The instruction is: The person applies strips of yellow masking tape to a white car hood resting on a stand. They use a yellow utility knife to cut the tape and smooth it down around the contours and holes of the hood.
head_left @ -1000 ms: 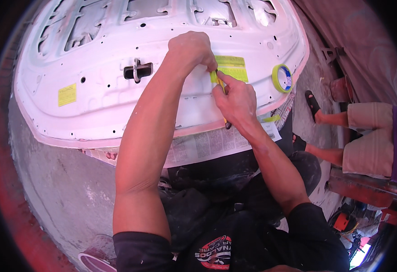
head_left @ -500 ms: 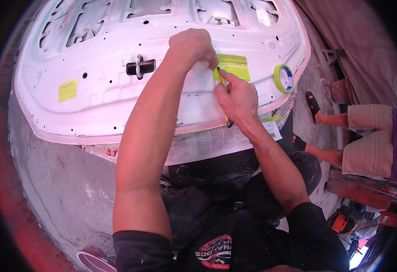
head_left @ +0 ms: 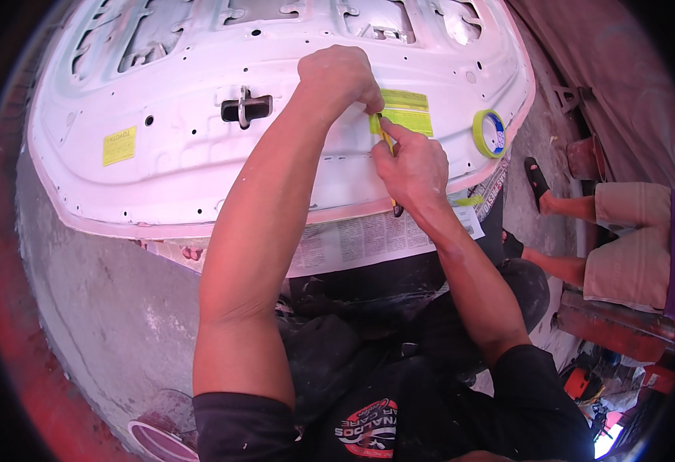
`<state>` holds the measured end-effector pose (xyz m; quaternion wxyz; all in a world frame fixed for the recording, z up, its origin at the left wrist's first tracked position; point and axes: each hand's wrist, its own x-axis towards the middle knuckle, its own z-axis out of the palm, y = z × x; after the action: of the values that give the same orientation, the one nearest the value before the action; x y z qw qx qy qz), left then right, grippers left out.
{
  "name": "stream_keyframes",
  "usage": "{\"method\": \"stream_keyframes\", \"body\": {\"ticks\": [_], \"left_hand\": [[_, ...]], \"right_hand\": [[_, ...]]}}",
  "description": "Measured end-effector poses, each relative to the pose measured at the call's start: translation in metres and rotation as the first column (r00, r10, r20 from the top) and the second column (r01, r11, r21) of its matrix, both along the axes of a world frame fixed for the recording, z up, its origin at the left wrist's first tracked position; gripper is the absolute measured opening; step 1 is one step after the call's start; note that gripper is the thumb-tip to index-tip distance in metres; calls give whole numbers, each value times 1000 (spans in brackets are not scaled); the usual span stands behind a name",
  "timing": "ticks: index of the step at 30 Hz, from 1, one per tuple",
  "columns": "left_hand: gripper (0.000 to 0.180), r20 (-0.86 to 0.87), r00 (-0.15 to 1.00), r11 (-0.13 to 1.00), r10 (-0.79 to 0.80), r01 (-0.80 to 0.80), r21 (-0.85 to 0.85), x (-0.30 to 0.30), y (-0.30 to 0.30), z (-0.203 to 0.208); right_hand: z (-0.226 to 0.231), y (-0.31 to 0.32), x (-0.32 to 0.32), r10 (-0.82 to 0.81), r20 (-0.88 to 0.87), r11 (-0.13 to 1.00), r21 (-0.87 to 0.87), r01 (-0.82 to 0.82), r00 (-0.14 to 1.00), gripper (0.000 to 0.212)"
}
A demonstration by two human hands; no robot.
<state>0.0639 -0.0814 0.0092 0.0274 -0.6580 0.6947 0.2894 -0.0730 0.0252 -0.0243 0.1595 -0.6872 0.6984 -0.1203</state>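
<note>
Strips of yellow-green masking tape [head_left: 410, 114] lie on a white-painted car panel [head_left: 199, 173] with holes and cut-outs. My left hand [head_left: 341, 75] is bent over the left end of these strips, its fingers closed on the tape edge; the fingertips are partly hidden. Just below, my right hand [head_left: 414, 165] grips a slim yellow utility knife [head_left: 386, 140]. The knife's tip points up to the tape beside my left fingertips, and its dark butt end shows below the hand. A roll of yellow-green tape [head_left: 480, 135] rests on the panel to the right.
Another yellow patch [head_left: 119, 146] is stuck at the panel's left, and a metal latch loop [head_left: 242, 108] stands in a slot. Newspaper [head_left: 353, 242] hangs under the near edge. To the right, a person in tan shorts [head_left: 630, 242] is beside a reddish bucket [head_left: 582, 158].
The panel and both hands appear shifted slightly right in the picture. My hands keep their hold at the tape's left end, and the knife has barely moved against it.
</note>
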Motion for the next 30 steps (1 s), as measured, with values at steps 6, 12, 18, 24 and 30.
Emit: {"method": "stream_keyframes", "body": {"ticks": [6, 12, 18, 24, 30], "left_hand": [[54, -10, 1000, 1000, -1, 1, 1, -1, 2, -2], [45, 29, 999, 999, 16, -14, -38, -1, 2, -4], [64, -32, 998, 994, -57, 54, -95, 8, 0, -11], [60, 11, 1000, 999, -20, 21, -32, 2, 1, -6], [57, 10, 1000, 999, -23, 23, -35, 1, 2, -4]], "right_hand": [[-11, 3, -2, 23, -47, 998, -63, -26, 999, 44], [-16, 1, -8, 40, 7, 995, -96, -39, 999, 45], [-16, 2, -11, 16, 30, 997, -74, -14, 999, 45], [11, -4, -4, 55, -42, 997, 56, -53, 998, 41], [11, 0, 0, 21, -62, 996, 90, -16, 998, 40]]}}
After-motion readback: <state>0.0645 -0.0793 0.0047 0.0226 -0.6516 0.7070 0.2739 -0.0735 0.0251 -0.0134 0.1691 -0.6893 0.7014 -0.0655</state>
